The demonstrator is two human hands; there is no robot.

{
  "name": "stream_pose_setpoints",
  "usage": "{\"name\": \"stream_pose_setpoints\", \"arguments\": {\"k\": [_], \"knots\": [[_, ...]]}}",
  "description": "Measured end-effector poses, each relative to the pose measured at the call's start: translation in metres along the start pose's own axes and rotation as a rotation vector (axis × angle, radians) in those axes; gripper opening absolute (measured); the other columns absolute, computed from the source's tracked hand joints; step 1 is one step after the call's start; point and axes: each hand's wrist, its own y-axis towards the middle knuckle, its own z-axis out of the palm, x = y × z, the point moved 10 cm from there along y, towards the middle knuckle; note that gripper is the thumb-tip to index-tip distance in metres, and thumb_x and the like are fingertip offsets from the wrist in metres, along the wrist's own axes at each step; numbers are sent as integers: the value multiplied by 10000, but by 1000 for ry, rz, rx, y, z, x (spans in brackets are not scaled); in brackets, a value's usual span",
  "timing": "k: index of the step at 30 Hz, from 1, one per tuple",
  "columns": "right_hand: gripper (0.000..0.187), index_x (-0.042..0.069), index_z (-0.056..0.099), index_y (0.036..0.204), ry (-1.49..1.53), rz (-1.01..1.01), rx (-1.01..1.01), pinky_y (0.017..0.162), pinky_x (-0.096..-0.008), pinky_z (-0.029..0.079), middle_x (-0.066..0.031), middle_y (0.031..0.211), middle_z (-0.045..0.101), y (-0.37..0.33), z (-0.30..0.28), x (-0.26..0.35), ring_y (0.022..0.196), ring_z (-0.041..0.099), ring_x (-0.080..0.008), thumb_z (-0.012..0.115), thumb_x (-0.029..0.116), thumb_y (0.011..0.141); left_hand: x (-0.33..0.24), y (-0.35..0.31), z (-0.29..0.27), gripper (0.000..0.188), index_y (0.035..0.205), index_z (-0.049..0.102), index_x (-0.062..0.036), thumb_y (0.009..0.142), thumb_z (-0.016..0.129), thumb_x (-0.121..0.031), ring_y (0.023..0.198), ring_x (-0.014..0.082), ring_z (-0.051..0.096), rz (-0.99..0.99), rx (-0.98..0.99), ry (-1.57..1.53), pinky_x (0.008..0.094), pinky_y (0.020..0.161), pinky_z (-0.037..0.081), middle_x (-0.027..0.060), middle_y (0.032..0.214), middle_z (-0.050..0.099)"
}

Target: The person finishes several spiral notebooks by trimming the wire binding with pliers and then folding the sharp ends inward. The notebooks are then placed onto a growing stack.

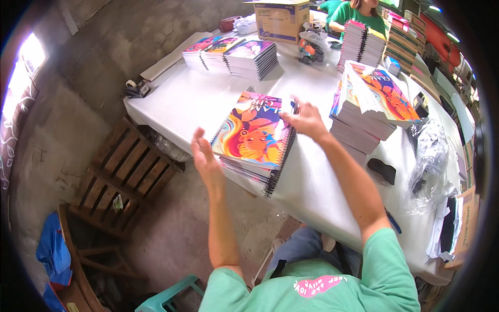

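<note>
Head view: nearest, the left hand (pixel 207 162), fingers loosely extended and empty, stands just beside a pile of spiral notebooks (pixel 254 129) at the near edge of the table (pixel 169 106). The right hand (pixel 307 120) bends over their coiled side; whether its fingers grip, I cannot tell. Probably the pile is being squared; next would call for even pressure from both sides, sparing the coils. Farther off stand more notebook stacks (pixel 252 58).

Right fingers (pixel 297 119), mid-frame: tips blurred; contact with the spiral binding (pixel 287 148) unclear to me. Co-worker (pixel 364 21), upper right: head cut by the top edge. Green stool (pixel 170 297), lower left: cut by the lower edge.
</note>
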Motion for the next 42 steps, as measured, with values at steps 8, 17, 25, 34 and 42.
{"name": "stream_pose_setpoints", "arguments": {"k": [8, 17, 25, 34, 42], "knots": [[913, 80, 514, 1266, -128, -29, -189, 949, -435, 394, -172, 1223, 470, -14, -8, -2, 1173, 441, -303, 667, 696, 610, 72, 2, 12, 410, 1072, 466, 23, 996, 324, -354, 854, 217, 625, -129, -135, -433, 332, 744, 532, 180, 976, 585], [573, 86, 437, 1287, -289, -692, -644, 986, -462, 316, -164, 1267, 441, -129, -125, 99, 1189, 429, -314, 638, 347, 818, -77, -28, -33, 394, 1157, 479, 58, 975, 358, -269, 1146, 238, 480, 360, -454, 20, 381, 1034, 319, 164, 1195, 509], [834, -36, 561, 1171, -535, 435, -323, 897, -350, 455, -219, 1112, 605, -43, -334, -158, 1050, 583, -298, 666, 641, 694, -147, -109, 241, 636, 1271, 453, 78, 876, 544, -412, 1311, 350, 338, 563, 608, 77, 462, 1061, 255, 249, 1304, 468], [351, -6, 682, 881, 228, 314, -186, 721, -278, 466, -63, 845, 671, -40, -302, -167, 763, 606, -134, 810, 261, 693, -134, -128, 305, 724, 1241, 546, -31, 790, 570, -596, 1348, 335, 274, 629, 761, 292, 636, 1033, 78, 115, 1293, 527], [286, -6, 664, 916, -86, -127, -569, 669, -238, 481, -31, 854, 658, -69, -326, -101, 714, 593, -87, 772, 186, 733, -132, -120, 309, 652, 1250, 533, -35, 832, 567, -535, 1315, 327, 342, 633, 760, 305, 595, 1048, 144, 132, 1292, 524]]}}
